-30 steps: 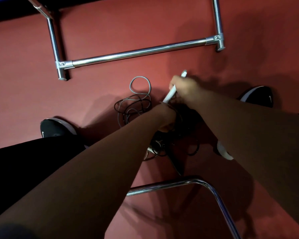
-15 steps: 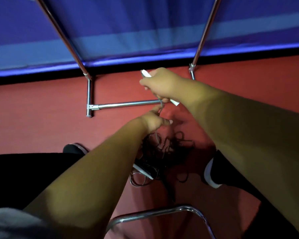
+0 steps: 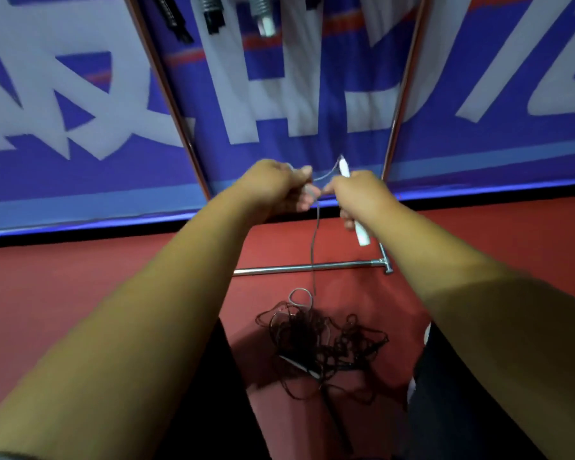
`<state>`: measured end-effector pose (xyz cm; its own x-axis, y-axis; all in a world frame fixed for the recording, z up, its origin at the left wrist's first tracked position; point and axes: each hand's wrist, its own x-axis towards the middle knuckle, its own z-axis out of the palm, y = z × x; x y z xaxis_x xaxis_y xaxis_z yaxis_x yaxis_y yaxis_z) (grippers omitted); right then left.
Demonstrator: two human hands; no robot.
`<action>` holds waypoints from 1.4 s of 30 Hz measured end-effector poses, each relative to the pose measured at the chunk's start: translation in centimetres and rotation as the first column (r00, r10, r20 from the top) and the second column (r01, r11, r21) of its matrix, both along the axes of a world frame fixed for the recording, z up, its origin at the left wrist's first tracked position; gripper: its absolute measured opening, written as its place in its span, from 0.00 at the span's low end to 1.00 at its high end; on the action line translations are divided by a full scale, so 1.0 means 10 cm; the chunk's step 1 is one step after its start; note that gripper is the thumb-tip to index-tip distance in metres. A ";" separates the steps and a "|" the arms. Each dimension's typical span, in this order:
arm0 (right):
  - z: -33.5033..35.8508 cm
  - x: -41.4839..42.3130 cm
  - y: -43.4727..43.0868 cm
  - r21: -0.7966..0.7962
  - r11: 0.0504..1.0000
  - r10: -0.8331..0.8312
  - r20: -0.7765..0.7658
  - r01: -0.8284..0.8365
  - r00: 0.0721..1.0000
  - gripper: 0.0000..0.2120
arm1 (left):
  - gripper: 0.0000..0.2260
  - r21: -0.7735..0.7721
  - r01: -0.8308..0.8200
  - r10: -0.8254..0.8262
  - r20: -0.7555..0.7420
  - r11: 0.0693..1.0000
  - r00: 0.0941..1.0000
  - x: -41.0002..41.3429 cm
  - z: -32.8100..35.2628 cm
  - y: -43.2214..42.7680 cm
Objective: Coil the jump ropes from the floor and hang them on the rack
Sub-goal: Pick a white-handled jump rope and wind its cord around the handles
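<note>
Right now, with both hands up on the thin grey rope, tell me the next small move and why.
Probably draw the left hand along the thin grey rope to form a first loop against the white plastic handle gripped by the right hand: the rope hangs down uncoiled toward the dark tangle of ropes on the red floor.

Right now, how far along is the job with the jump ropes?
Done: a few ropes seem to hang high on the rack. In hand: the right hand grips a white handle, the left hand holds its grey cord, uncoiled. To do: the dark tangle on the floor.
</note>
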<state>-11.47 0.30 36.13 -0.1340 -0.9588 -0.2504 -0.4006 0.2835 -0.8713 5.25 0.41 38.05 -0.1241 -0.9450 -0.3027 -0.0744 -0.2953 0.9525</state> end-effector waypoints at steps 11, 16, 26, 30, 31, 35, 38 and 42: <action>-0.28 0.11 0.07 -0.039 0.968 0.247 0.347 -0.250 0.905 0.16 | 0.16 0.132 -0.298 0.325 -0.448 0.945 0.833 0.15 -0.03 -0.08; -0.15 0.04 -0.19 -0.111 0.984 0.175 0.537 -0.137 0.825 0.15 | 0.07 0.137 0.218 -0.246 0.235 0.966 0.940 -0.15 -0.29 -0.05; -0.07 -0.14 -0.47 -0.149 0.987 0.108 0.294 -0.066 0.950 0.19 | 0.11 0.240 0.338 -0.404 0.331 0.910 0.853 -0.30 -0.44 -0.19; -0.32 -0.23 -0.50 -0.019 0.997 0.071 0.055 -0.070 0.996 0.13 | 0.09 0.116 0.006 -0.012 0.053 0.993 0.999 -0.16 -0.23 -0.31; -0.37 -0.23 -0.49 0.033 0.997 0.070 0.012 -0.070 0.997 0.11 | 0.09 0.122 -0.044 0.045 -0.011 0.992 0.999 -0.13 -0.20 -0.34; -0.41 -0.15 -0.37 0.211 0.962 0.114 0.259 -0.171 0.959 0.07 | 0.09 0.178 -0.196 0.242 -0.290 0.964 0.926 -0.06 -0.17 -0.42; -0.39 -0.10 -0.29 0.178 0.897 0.313 0.394 -0.405 0.864 0.11 | 0.08 0.243 -0.295 0.380 -0.494 0.924 0.782 0.00 -0.18 -0.47; -0.35 -0.02 -0.26 0.027 0.921 0.345 0.405 -0.388 0.847 0.14 | 0.12 0.260 -0.361 0.445 -0.563 0.895 0.696 0.07 -0.25 -0.52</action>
